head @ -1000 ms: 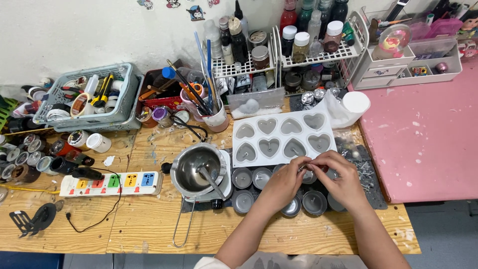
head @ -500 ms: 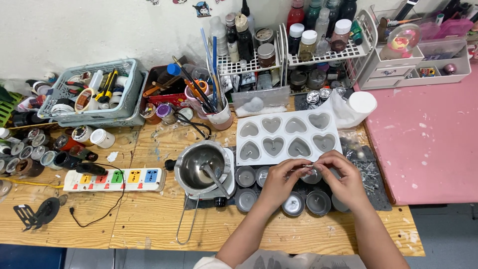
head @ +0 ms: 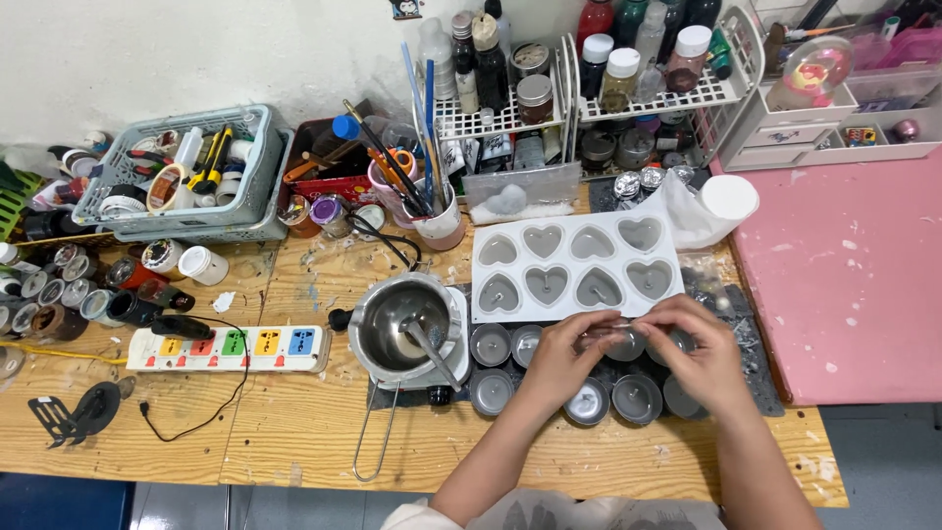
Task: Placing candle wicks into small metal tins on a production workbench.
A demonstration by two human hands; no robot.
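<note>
My left hand (head: pixel 561 355) and my right hand (head: pixel 693 353) meet over a small round metal tin (head: pixel 625 344), both pinching a thin wick stick laid across its top. Around it stand several similar grey tins (head: pixel 490 344) on a dark mat (head: pixel 748 345). Just behind the hands lies a white heart-shaped silicone mould (head: pixel 574 267) filled with grey wax. To the left, a metal melting pot (head: pixel 400 321) with a spoon in it sits on a small hotplate.
A power strip (head: pixel 229 348) with coloured switches lies at the left, its cable trailing forward. Baskets, jars, a cup of brushes (head: pixel 430 214) and wire racks of bottles (head: pixel 599 69) line the back wall. A pink board (head: pixel 854 285) covers the right side.
The hands stay over the same tin; the fingers have shifted slightly. The view has tilted a little.
</note>
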